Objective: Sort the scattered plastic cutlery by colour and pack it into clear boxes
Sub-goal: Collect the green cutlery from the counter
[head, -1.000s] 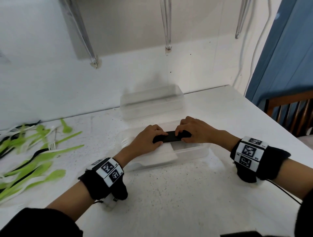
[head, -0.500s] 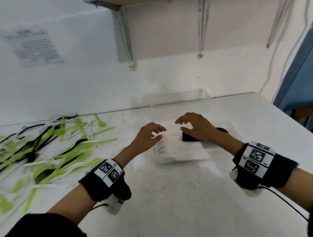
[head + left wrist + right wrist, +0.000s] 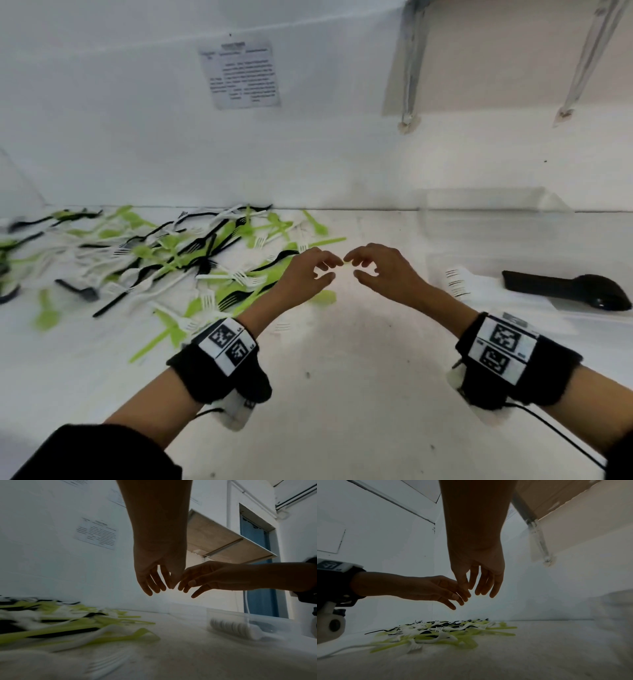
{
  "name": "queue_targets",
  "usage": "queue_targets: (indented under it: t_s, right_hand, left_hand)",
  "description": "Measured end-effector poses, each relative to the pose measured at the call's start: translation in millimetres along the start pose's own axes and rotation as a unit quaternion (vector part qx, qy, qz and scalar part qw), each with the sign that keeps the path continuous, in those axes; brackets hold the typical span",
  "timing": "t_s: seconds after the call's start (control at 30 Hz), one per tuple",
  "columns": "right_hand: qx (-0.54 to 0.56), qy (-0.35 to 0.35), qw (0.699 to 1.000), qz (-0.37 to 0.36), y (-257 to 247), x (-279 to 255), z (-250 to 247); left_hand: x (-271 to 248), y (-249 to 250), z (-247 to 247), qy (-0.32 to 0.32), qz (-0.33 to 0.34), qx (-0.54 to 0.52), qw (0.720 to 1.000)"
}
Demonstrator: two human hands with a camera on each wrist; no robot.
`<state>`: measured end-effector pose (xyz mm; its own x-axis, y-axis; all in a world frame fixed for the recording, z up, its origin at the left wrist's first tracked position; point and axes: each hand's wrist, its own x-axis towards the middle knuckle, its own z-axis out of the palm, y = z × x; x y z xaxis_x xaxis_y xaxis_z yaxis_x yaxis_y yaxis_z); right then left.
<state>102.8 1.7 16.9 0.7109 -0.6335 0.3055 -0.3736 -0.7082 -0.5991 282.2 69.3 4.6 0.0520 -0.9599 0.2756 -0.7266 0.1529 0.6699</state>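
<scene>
Hovering hands point(image 3: 337, 274) above scattered cutlery point(image 3: 178, 260)

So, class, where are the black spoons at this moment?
In the head view, the black spoons lie at the far right inside the near clear box, right of the white forks packed there and beyond the right hand.

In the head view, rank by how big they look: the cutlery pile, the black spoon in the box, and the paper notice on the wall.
1. cutlery pile
2. black spoon
3. paper notice, though it hangs farther from the camera, so its true size is unsure.
</scene>
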Motion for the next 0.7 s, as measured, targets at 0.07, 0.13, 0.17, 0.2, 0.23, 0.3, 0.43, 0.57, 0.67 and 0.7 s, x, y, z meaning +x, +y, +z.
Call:
queue_targets:
  t_s: [0.07,0.13,0.17,0.2,0.23,0.3,0.43,0.57,0.67,0.7]
  right_hand:
    - [0.0,-0.002,1.0,-0.006,-11.4,9.5,16.0]
    - [-0.001,-0.002,1.0,-0.007,-20.7,18.7,29.9]
    - [0.0,-0.003,1.0,-0.007,-24.4,23.0,36.4]
    - [0.001,-0.002,1.0,-0.008,-27.6,27.5,42.4]
    - [0.002,0.0,1.0,-0.007,-30.0,31.5,48.1]
    - [0.003,0.007,1.0,-0.004,-32.3,38.1,58.1]
    - [-0.002,0.008,1.0,0.02,-28.3,42.9,69.0]
    - [-0.044,-0.079,0.994,0.065,-11.7,43.9,69.7]
    - [-0.075,-0.161,0.98,0.094,1.5,46.8,67.6]
    - [-0.082,-0.177,0.976,0.102,3.8,47.9,67.4]
  left_hand:
    - [-11.9,-16.2,-16.8,0.011,-0.016,0.01,1.0]
    - [-22.4,-30.6,-32.0,0.021,-0.031,0.026,0.999]
    - [-27.7,-36.6,-38.8,0.024,-0.037,0.033,0.998]
    - [-32.2,-42.5,-45.1,0.025,-0.041,0.038,0.998]
    - [-36.0,-47.9,-51.1,0.025,-0.044,0.041,0.998]
    - [-41.7,-57.5,-60.8,0.021,-0.054,0.044,0.997]
    - [-41.6,-71.0,-67.8,0.009,-0.072,0.041,0.997]
    - [-29.8,-74.4,-64.0,0.002,-0.086,0.038,0.996]
    - [-18.8,-70.0,-59.3,0.009,-0.097,0.026,0.995]
    - [-14.8,-67.3,-58.0,0.002,-0.096,0.028,0.995]
